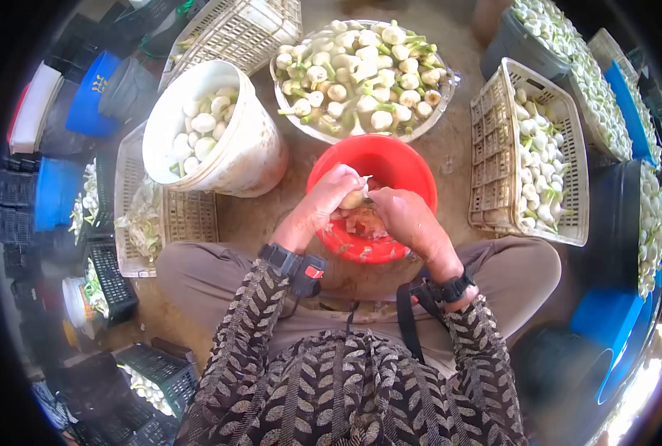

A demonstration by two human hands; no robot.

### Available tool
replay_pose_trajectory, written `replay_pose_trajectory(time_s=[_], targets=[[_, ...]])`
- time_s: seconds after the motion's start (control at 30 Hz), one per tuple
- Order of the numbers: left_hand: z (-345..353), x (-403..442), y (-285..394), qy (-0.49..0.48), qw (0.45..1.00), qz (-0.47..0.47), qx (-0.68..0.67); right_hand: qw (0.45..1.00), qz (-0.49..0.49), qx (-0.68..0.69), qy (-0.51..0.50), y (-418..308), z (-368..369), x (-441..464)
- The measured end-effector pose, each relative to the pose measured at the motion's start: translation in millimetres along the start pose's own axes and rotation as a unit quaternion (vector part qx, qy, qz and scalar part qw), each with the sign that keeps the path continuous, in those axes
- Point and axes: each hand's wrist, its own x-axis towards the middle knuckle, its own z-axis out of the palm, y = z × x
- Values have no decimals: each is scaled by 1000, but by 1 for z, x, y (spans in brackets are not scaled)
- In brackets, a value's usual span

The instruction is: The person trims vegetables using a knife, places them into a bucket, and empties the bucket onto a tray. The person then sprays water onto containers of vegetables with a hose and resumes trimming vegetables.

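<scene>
Over the red basin (420, 175), both of my hands meet at a garlic bulb (354, 199). My left hand (331, 195) is wrapped round the bulb from the left, its fingers partly hidden. My right hand (401, 212) is closed against the bulb's other side, near a pale strip at its top; any small tool inside that hand is hidden. Below, peeled reddish and pale skins (366, 222) lie in the basin. Just beyond it stands a wide metal bowl (274, 74) of garlic bulbs (375, 63) with short green stems, sitting in water.
To the left, a white bucket (253, 152) of cleaned bulbs tilts beside a plastic crate (190, 219) holding skins. Another crate (487, 160) of white bulbs stands at right. An upright crate (249, 30) is behind. My folded legs (505, 275) border the basin's near side.
</scene>
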Motion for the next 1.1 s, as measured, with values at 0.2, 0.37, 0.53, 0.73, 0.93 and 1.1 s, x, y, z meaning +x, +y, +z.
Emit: replay_pose_trajectory(time_s=[0.2, 0.37, 0.53, 0.73, 0.93, 1.1], targets=[[14, -18, 0, -32, 996, -81, -22, 993, 79, 82, 39, 27, -3, -6], [27, -19, 2, -18, 999, -26, -4, 964, 67, 256, -30, 8, -11, -11], [17, -22, 8, -119, 988, 33, 91, 923, 80, 375, -31, 25, 0, -10], [24, -26, 1, -101, 985, 116, 72, 765, 160, 620, -71, 24, 8, -8], [21, -19, -6, -44, 995, -12, 86, 737, 129, 661, 45, 18, 23, -6], [12, -9, -15, -90, 993, 67, -41, 682, 155, 703, 128, 16, 4, -7]])
